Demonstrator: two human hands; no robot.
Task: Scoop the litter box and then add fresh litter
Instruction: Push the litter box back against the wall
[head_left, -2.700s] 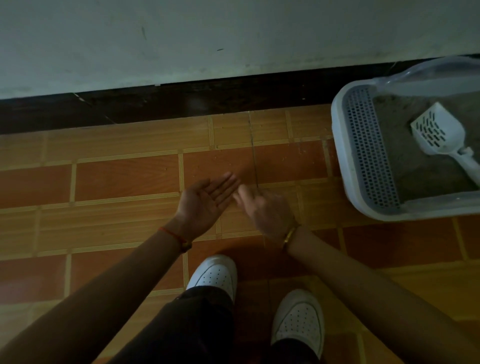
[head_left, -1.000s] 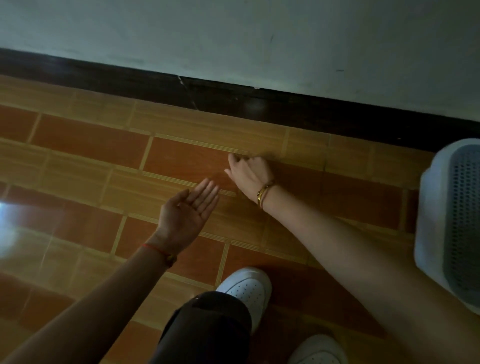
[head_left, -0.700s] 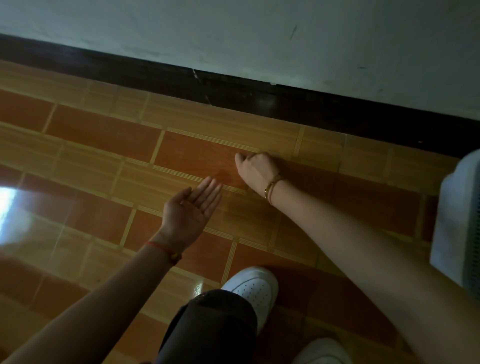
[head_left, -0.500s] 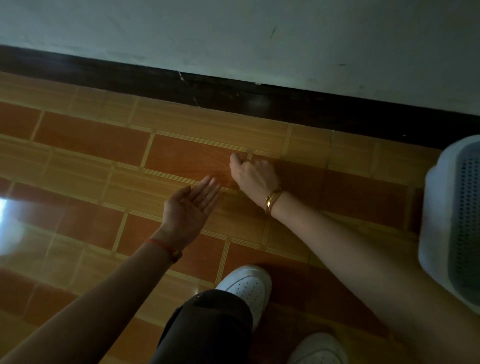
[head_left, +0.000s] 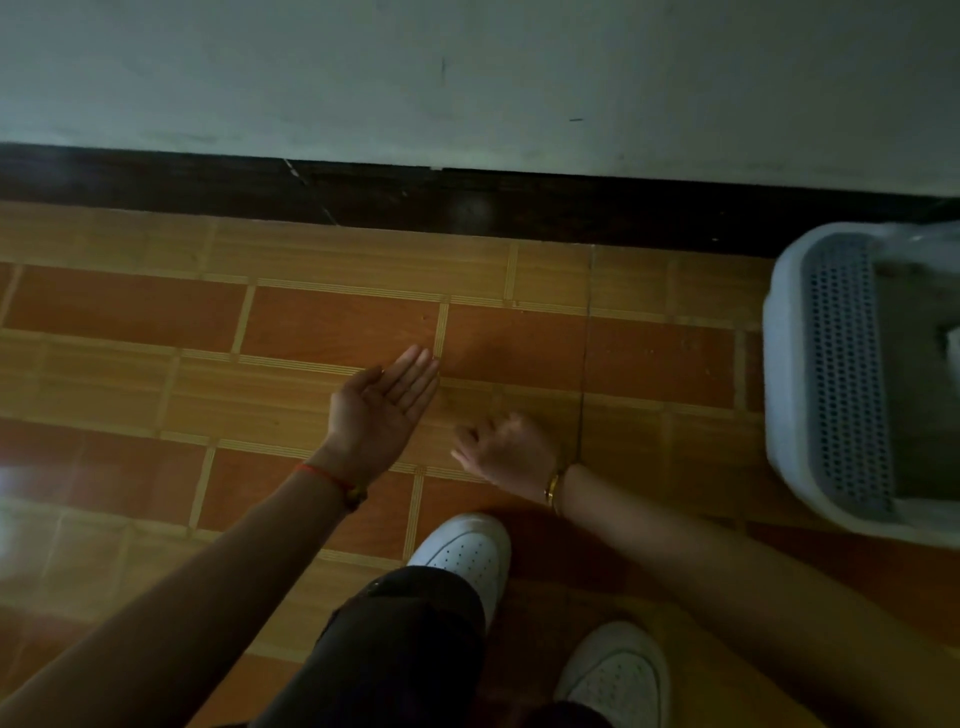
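Note:
The white litter box (head_left: 785, 374) with a grey perforated panel (head_left: 841, 364) stands on the floor at the right edge, partly cut off by the frame. Grey litter (head_left: 914, 395) shows inside it. My left hand (head_left: 384, 410) hovers over the tiles, palm up and fingers straight, with nothing visible in it. My right hand (head_left: 506, 449) is low over the floor just right of it, blurred, with its fingers curled together. Whether it holds anything between them is too small to see. Both hands are well left of the box.
Orange and tan floor tiles (head_left: 337, 322) run up to a black skirting board (head_left: 467, 208) under a pale wall. My two white shoes (head_left: 467, 551) (head_left: 618, 675) and a dark trouser knee are at the bottom. A bright reflection lies on the floor at far left.
My right hand has pulled back from the tiles near the skirting to just beside my left palm. The view has swung right, showing more of the litter box.

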